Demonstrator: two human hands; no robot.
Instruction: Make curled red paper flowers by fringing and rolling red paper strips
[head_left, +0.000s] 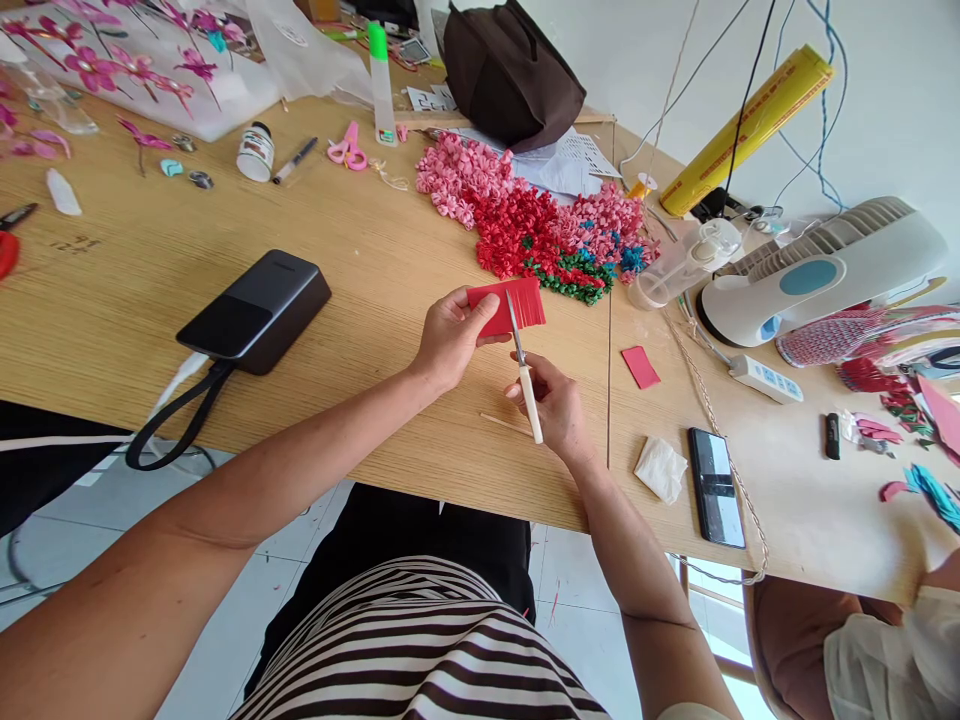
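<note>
My left hand (448, 338) pinches a red strip of paper or fabric (491, 312) between thumb and fingers, above the table's front part. The strip's right portion is cut into a narrow fringe. In my right hand (559, 405) is a pair of scissors with white handles (530, 403); its blades lie against the fringed part, pointing away from me. Whether the blades are apart is hard to make out. Just beyond the strip lies a heap of small pink, red, green and blue fabric flowers (525, 220). A small red rectangle (640, 367) rests to the right.
A black power bank (255, 310) with a cable sits left. To the right are a phone (716, 487), a folded tissue (661, 469), a power strip (766, 379) and a white fan (817, 265). Pink scissors (347, 148) lie farther back. Another person sits at lower right.
</note>
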